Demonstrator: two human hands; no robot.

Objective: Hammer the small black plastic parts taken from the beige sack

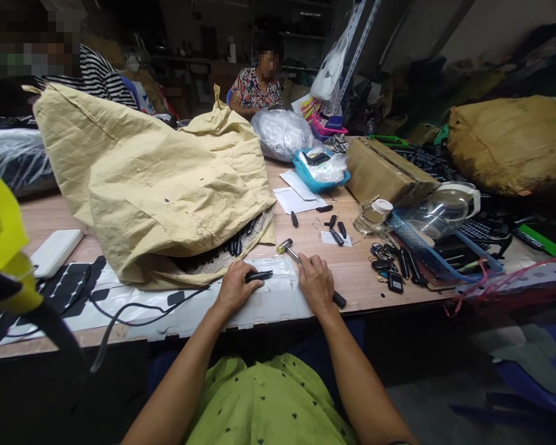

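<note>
My left hand (237, 285) pinches a small black elongated piece (259, 276) just above the white sheet at the table's front. What kind of part it is I cannot make out. Around the handle of a small hammer (286, 246) the fingers of my right hand (315, 281) are closed; its head points away to the left and the black grip end shows below the palm. Beside my left hand lies a large beige cloth sack (167, 179), its mouth open towards me with many black pieces (234, 246) inside. Several loose black pieces (337, 236) lie beyond the hammer.
White papers (299, 196), a blue basket (322, 176) and a cardboard box (380, 170) stand farther back. To the right are keys (391, 272), a glass jug (445, 207) and a blue tray (472, 259). A cable (143, 309) crosses the left front. Two people sit across the table.
</note>
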